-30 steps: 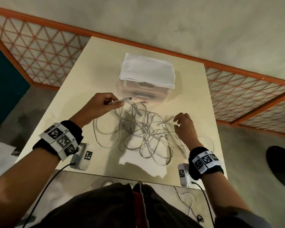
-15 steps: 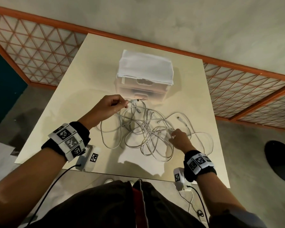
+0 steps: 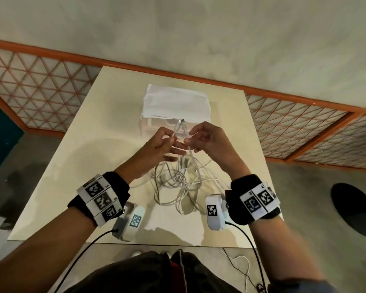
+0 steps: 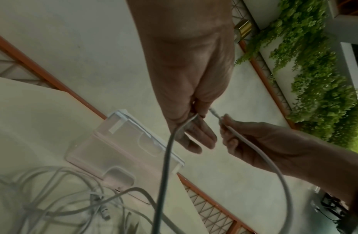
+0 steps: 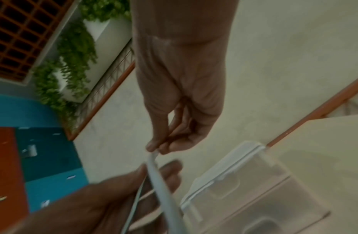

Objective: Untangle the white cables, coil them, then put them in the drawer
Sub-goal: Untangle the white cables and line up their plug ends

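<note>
A tangle of white cables (image 3: 178, 182) lies on the cream table (image 3: 89, 157), in front of a translucent drawer unit (image 3: 156, 123) with a white cloth (image 3: 175, 102) on top. Both hands are raised close together above the tangle. My left hand (image 3: 173, 140) pinches one cable a little below its plug, and that cable hangs down to the pile (image 4: 54, 197). My right hand (image 3: 187, 140) pinches a second cable end (image 4: 215, 113) between thumb and forefinger (image 5: 154, 145). The two plug tips (image 3: 179, 123) stick up side by side. The drawers (image 4: 129, 150) are closed.
The table's near edge (image 3: 135, 243) is just ahead of my body. An orange-framed lattice railing (image 3: 304, 132) runs behind the table. A black round object (image 3: 355, 210) is on the floor at right. A thin wire (image 3: 241, 263) lies on the floor by my feet.
My right hand left the tangle holding a cable end and rose to meet the left. My left hand lifted its plug end higher, towards the drawer unit.
</note>
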Demonstrator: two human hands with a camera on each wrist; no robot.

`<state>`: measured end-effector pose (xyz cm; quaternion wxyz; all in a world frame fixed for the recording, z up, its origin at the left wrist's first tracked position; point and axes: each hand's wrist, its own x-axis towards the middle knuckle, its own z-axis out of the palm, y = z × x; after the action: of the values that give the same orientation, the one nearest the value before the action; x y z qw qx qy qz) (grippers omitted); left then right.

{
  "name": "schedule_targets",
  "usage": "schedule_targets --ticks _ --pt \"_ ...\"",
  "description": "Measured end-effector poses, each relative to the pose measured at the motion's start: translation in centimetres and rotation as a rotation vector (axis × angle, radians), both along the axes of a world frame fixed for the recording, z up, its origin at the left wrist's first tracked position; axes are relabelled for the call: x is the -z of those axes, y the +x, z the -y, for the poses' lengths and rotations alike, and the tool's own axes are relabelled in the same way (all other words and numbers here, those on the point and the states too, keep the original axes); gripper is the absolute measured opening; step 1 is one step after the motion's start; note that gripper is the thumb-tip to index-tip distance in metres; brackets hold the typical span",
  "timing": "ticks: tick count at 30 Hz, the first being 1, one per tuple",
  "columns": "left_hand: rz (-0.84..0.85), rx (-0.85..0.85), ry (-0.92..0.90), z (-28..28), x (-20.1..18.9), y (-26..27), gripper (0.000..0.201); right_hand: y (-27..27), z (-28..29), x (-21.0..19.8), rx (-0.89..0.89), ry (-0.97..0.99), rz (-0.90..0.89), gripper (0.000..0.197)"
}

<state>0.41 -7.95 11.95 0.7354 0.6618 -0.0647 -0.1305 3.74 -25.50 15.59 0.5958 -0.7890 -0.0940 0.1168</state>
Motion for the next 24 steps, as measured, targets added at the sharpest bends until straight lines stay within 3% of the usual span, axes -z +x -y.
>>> schedule_targets --ticks 10,12,14,15,17,19,22,24 --pt "-0.093 -0.050 -0.070 0.1 -1.3 -0.8 0.009 -0.4 -2.6 1.3 0.038 0.050 0.030 0.022" --pt "-0.095 -0.090 -0.141 -0.3 -1.8 -0.5 0.006 -1.1 -2.9 2.0 -0.064 0.088 -0.059 0.038" --pt "-0.068 -0.118 -0.199 -0.6 -2.6 -0.2 0.003 -1.9 -3.4 2.6 -0.275 0.108 -0.171 0.069" --pt "-0.047 -0.141 -0.222 -0.7 -3.0 -0.1 0.006 -2.3 -3.6 3.0 -0.391 0.088 -0.212 0.071" --pt "-0.008 -0.193 -0.296 -1.1 -4.0 0.2 0.010 -2.9 -4.2 3.7 -0.558 -0.003 -0.226 0.042" --pt "-0.011 -0.231 -0.412 -1.8 -5.0 0.6 0.013 -3.0 -4.4 4.4 -0.583 -0.104 -0.193 0.019" --pt "-0.036 -0.271 -0.578 -3.7 -6.1 1.1 0.016 -2.5 -3.3 6.0 -0.512 -0.266 -0.096 0.031" --pt "-0.010 -0.318 -0.572 -5.3 -6.3 1.3 0.022 -1.8 -1.7 7.4 -0.457 -0.334 -0.056 0.024"
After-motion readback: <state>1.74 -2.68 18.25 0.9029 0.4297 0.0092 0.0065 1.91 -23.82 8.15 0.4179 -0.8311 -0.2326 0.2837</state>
